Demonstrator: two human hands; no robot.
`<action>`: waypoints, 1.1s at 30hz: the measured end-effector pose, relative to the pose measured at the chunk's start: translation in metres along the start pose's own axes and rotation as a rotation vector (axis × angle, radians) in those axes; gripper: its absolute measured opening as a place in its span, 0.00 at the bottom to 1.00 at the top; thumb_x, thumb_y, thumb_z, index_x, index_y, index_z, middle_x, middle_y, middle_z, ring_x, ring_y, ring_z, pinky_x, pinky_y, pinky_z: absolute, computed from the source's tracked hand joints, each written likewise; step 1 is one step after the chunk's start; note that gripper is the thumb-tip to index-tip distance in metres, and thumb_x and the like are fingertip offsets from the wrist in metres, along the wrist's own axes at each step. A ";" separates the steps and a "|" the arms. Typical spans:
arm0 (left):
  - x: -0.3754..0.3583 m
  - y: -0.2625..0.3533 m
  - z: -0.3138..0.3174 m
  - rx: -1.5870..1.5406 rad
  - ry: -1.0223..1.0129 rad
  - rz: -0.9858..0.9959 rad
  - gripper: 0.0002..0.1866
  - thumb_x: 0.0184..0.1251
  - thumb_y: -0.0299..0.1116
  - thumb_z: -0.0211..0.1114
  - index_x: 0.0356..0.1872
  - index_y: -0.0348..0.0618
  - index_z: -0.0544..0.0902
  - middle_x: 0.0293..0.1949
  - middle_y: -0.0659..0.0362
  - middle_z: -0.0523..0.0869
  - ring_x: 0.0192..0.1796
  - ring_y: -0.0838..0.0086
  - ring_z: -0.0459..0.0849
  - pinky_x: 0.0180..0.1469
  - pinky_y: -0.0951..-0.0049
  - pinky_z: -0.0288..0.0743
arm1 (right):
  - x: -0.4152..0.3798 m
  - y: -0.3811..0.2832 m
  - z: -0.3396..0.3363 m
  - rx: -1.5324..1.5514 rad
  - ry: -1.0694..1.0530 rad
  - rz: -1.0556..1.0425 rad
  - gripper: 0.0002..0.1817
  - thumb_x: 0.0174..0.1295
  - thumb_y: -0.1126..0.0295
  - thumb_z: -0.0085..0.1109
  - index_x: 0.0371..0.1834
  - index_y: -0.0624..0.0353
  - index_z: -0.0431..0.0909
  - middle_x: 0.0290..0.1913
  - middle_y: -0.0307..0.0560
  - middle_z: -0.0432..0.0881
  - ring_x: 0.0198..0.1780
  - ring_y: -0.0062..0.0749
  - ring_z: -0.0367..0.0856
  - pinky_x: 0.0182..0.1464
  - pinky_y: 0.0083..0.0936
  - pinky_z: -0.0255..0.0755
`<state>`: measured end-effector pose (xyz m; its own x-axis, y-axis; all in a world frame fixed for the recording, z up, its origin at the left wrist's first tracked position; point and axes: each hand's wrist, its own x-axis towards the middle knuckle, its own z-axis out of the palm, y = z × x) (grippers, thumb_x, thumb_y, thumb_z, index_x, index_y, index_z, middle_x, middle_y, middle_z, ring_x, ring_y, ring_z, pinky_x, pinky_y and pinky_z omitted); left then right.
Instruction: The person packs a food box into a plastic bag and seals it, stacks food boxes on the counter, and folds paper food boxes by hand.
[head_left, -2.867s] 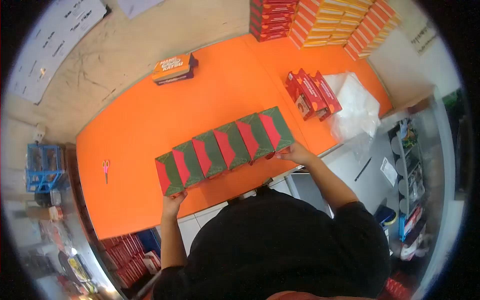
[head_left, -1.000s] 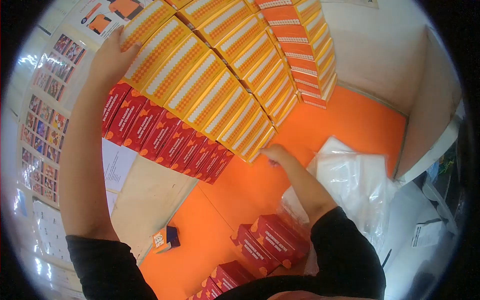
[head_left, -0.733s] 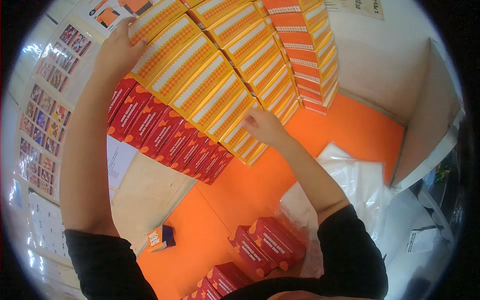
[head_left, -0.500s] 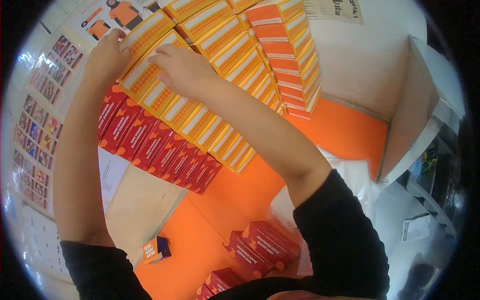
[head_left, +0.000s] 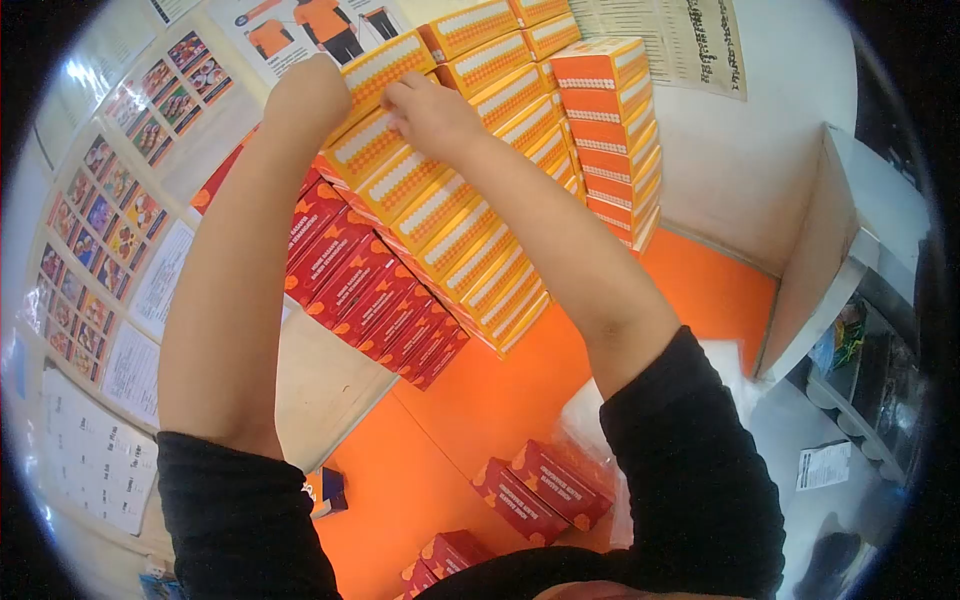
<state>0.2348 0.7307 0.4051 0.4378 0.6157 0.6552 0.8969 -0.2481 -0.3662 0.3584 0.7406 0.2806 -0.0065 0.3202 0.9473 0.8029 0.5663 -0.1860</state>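
A tall stack of yellow-and-white patterned boxes (head_left: 440, 215) rises in front of me. On top lies a yellow box (head_left: 392, 68), its patterned long side facing me. My left hand (head_left: 312, 98) is closed at that box's left end, its fingertips mostly hidden. With bent fingers, my right hand (head_left: 432, 115) touches the front lower edge of the same box near its right end. Beside the stack on the left is a column of red boxes (head_left: 355, 275) with white lettering, partly covered by my left forearm.
Another yellow stack (head_left: 500, 90) and an orange-sided stack (head_left: 605, 130) stand to the right against the wall. Loose red boxes (head_left: 555, 485), clear plastic bags (head_left: 590, 415) and a small dark-blue-and-orange box (head_left: 328, 492) lie on the orange surface (head_left: 400, 470). Posters (head_left: 105, 215) cover the left wall.
The view has shifted, so the stacks appear further right and slightly lower. Both hands remain at the top yellow box; the left hand's fingers are now more hidden.
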 end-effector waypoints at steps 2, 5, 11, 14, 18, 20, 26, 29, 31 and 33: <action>-0.005 0.000 -0.005 0.044 0.075 -0.001 0.11 0.57 0.32 0.56 0.37 0.37 0.80 0.38 0.44 0.84 0.42 0.56 0.84 0.42 0.61 0.78 | 0.006 0.001 0.001 0.027 -0.020 0.016 0.08 0.54 0.70 0.60 0.37 0.54 0.75 0.41 0.45 0.74 0.44 0.44 0.76 0.45 0.35 0.72; -0.010 -0.006 -0.034 0.061 0.152 0.010 0.15 0.60 0.35 0.52 0.38 0.33 0.79 0.38 0.41 0.83 0.42 0.50 0.82 0.46 0.55 0.75 | 0.018 -0.006 -0.002 0.079 0.005 -0.068 0.06 0.54 0.72 0.60 0.34 0.55 0.75 0.37 0.47 0.74 0.42 0.45 0.75 0.44 0.36 0.71; 0.010 -0.023 -0.133 0.309 0.096 0.113 0.18 0.64 0.37 0.50 0.48 0.35 0.77 0.43 0.45 0.83 0.45 0.55 0.83 0.49 0.59 0.75 | 0.041 -0.011 -0.068 -0.080 -0.033 -0.122 0.07 0.56 0.71 0.59 0.38 0.56 0.77 0.40 0.49 0.78 0.45 0.41 0.77 0.47 0.34 0.71; -0.088 0.045 -0.192 0.199 0.124 -0.033 0.21 0.61 0.42 0.57 0.51 0.38 0.77 0.43 0.47 0.83 0.45 0.62 0.83 0.48 0.64 0.75 | 0.048 -0.019 -0.140 -0.122 -0.197 0.092 0.08 0.58 0.72 0.55 0.40 0.57 0.78 0.42 0.54 0.80 0.46 0.40 0.79 0.51 0.34 0.71; -0.132 -0.014 -0.200 0.396 0.343 0.267 0.15 0.67 0.39 0.55 0.42 0.34 0.76 0.35 0.52 0.83 0.35 0.72 0.83 0.34 0.74 0.78 | 0.039 0.014 -0.205 -0.238 -0.170 0.162 0.07 0.58 0.78 0.52 0.39 0.63 0.77 0.42 0.53 0.81 0.45 0.37 0.79 0.48 0.32 0.71; -0.162 -0.040 -0.190 0.270 0.293 0.415 0.08 0.67 0.31 0.56 0.36 0.36 0.74 0.31 0.54 0.83 0.32 0.74 0.84 0.34 0.76 0.81 | 0.039 0.048 -0.225 -0.226 -0.140 0.095 0.07 0.57 0.80 0.52 0.38 0.64 0.76 0.41 0.52 0.81 0.45 0.36 0.79 0.47 0.31 0.72; -0.233 -0.027 -0.140 -0.211 -0.050 -0.200 0.18 0.68 0.25 0.49 0.59 0.40 0.70 0.55 0.51 0.76 0.55 0.67 0.76 0.52 0.68 0.74 | 0.031 0.083 -0.197 0.001 -0.034 0.150 0.14 0.58 0.80 0.52 0.48 0.62 0.76 0.42 0.47 0.81 0.43 0.31 0.78 0.47 0.27 0.72; -0.231 -0.005 -0.140 -0.188 -0.124 -0.203 0.17 0.63 0.19 0.51 0.54 0.38 0.73 0.47 0.49 0.79 0.49 0.65 0.80 0.49 0.68 0.75 | 0.028 0.101 -0.160 0.173 0.061 0.176 0.14 0.58 0.79 0.53 0.48 0.62 0.76 0.41 0.47 0.82 0.42 0.31 0.79 0.46 0.27 0.72; -0.232 -0.004 -0.139 -0.180 -0.209 -0.088 0.18 0.60 0.17 0.52 0.53 0.36 0.72 0.43 0.49 0.79 0.46 0.65 0.80 0.49 0.69 0.75 | 0.030 0.101 -0.142 0.245 0.087 0.085 0.14 0.57 0.78 0.54 0.48 0.62 0.75 0.40 0.47 0.82 0.43 0.32 0.79 0.46 0.27 0.72; -0.233 0.005 -0.139 -0.183 -0.165 -0.090 0.18 0.59 0.16 0.52 0.53 0.33 0.72 0.39 0.48 0.79 0.44 0.63 0.81 0.49 0.69 0.75 | 0.028 0.096 -0.133 0.150 0.166 0.148 0.14 0.58 0.78 0.53 0.48 0.62 0.75 0.39 0.46 0.82 0.42 0.32 0.79 0.47 0.27 0.72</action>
<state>0.1463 0.4815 0.3424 0.3533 0.7515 0.5571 0.9347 -0.3088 -0.1761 0.5144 0.7027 0.3240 0.2128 0.2858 0.9343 0.6904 0.6327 -0.3508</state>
